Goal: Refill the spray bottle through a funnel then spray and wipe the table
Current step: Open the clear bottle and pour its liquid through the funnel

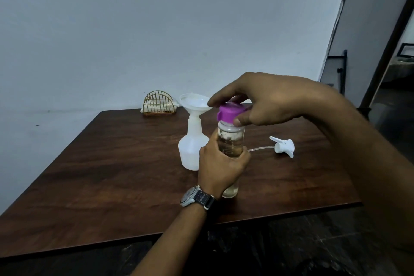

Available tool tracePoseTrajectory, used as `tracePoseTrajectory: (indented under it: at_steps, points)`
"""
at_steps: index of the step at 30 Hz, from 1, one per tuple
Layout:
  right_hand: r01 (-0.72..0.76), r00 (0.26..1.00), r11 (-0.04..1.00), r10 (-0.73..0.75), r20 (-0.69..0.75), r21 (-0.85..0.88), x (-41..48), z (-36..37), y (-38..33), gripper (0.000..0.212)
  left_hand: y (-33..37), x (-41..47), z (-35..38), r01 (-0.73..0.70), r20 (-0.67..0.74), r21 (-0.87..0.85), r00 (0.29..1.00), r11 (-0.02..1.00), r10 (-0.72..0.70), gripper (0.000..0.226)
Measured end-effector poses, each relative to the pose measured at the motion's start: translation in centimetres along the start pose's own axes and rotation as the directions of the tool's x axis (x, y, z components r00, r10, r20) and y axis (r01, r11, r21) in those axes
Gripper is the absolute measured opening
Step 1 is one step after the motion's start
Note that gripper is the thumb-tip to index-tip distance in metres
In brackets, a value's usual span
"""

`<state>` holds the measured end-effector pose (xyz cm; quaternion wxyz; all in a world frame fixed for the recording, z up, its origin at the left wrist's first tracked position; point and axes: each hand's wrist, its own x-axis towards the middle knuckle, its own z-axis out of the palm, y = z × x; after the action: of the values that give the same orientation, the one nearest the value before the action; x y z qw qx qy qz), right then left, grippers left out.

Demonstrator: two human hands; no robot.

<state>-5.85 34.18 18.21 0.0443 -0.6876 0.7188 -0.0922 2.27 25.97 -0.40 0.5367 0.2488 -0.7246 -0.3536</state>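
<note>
A white spray bottle (190,150) stands upright on the dark wooden table (112,170), with a white funnel (192,103) seated in its neck. Its white trigger head (284,147) with a clear tube lies on the table to the right. In front of the spray bottle stands a clear water bottle (230,141) with a purple cap (229,112). My left hand (220,166) grips the clear bottle's body. My right hand (268,98) holds the purple cap from above, fingers wrapped around it.
A gold wire napkin holder (159,103) with white napkins stands at the table's far edge against the pale wall. A dark doorway and black frame lie to the right. The table's near edge runs across the lower view.
</note>
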Motion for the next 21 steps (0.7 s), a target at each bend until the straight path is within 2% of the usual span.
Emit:
tracePoseTrajectory:
  at_steps: [2,5,7,10,17,21]
  points:
    - [-0.025,1.000,1.000,0.025,0.003,0.007,-0.2,0.0,-0.2,0.067,0.0,0.0,0.0,0.011,0.007,-0.003,1.000,1.000,-0.011,0.032]
    - [-0.121,0.985,0.989,0.108,-0.138,-0.088,0.2,0.1,-0.1,0.079,-0.1,0.0,0.1,0.018,0.005,-0.013,1.000,1.000,-0.018,0.028]
    - [-0.132,0.980,0.986,0.114,-0.164,-0.105,0.4,0.3,0.0,0.068,0.0,-0.1,0.1,0.016,0.005,-0.009,1.000,1.000,-0.016,0.028]
    - [-0.082,0.989,0.994,0.072,-0.128,-0.075,0.5,0.6,0.2,0.048,0.1,0.0,0.0,0.029,0.017,-0.005,0.999,1.000,-0.029,0.030]
    - [0.014,0.997,1.000,-0.016,-0.076,-0.025,-0.3,0.0,0.8,0.056,0.0,0.1,-0.1,0.041,0.039,0.004,0.998,0.999,-0.041,0.026]
    - [0.048,0.988,0.991,-0.029,-0.150,0.123,-0.8,-0.1,2.1,0.056,0.1,0.1,-0.2,0.045,0.046,0.012,0.998,0.999,-0.045,0.028]
